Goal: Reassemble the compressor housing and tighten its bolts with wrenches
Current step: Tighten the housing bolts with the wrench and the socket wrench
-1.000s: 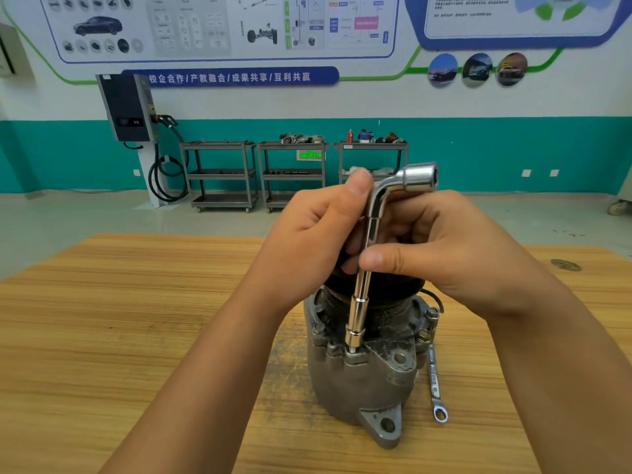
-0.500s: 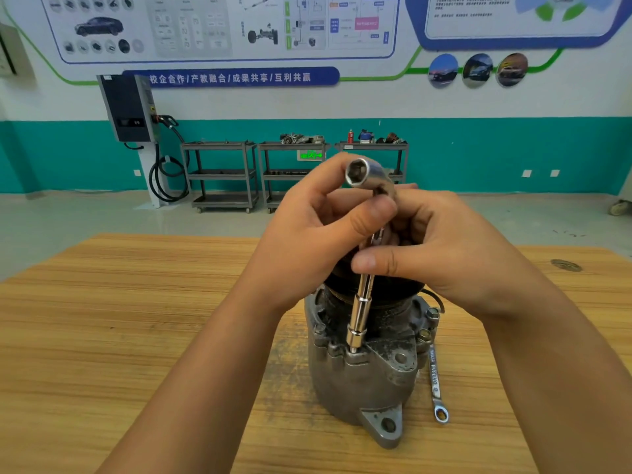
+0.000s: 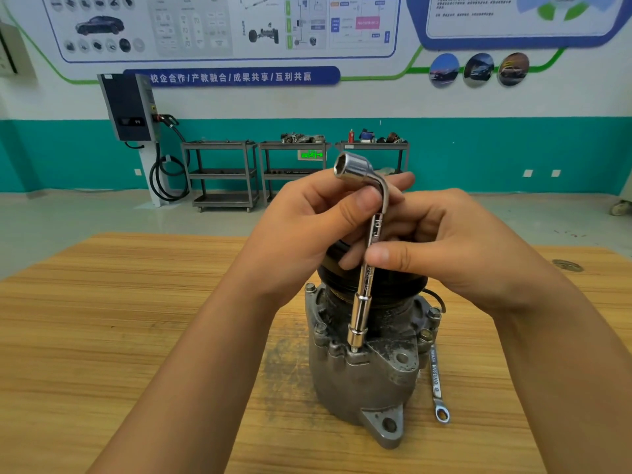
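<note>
A grey metal compressor housing (image 3: 369, 381) stands upright on the wooden table, with a black pulley on top behind my hands. An L-shaped chrome socket wrench (image 3: 362, 302) stands nearly vertical, its lower socket seated on a bolt at the housing's front flange. My left hand (image 3: 307, 230) pinches the wrench near its bend, thumb on the shaft, the short arm pointing up and left. My right hand (image 3: 444, 248) grips the shaft lower down between thumb and fingers. More bolts (image 3: 433, 313) sit around the flange.
A flat ring spanner (image 3: 437, 388) lies on the table (image 3: 136, 319) just right of the housing. A round metal insert (image 3: 567, 265) sits in the tabletop at far right. Shelving carts and a wall charger stand far behind.
The wrench has turned on the bolt: its short arm swung from pointing right, round toward me, to pointing up-left. Both hands shifted their hold on the shaft. The housing stayed put.
</note>
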The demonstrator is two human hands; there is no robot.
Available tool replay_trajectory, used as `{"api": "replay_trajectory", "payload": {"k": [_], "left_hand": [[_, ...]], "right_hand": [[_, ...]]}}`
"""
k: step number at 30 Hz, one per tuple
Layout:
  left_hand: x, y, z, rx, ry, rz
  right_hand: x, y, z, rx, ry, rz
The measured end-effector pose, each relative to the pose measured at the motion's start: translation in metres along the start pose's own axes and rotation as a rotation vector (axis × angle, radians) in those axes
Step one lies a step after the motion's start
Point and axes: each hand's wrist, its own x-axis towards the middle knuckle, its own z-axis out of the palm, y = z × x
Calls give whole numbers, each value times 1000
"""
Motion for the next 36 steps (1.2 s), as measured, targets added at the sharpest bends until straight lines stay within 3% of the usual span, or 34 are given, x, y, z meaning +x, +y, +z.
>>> {"api": "replay_trajectory", "payload": {"k": [12,30,36], "left_hand": [[0,-1,-4,23,-43,31],[-1,1,-1,103,26,48],[-2,0,-3,151,8,17]], "right_hand": [[-1,-5,3,7,17,26],[3,-3,11,-155,98,-6],[1,-3,7,-69,69,-11]]}}
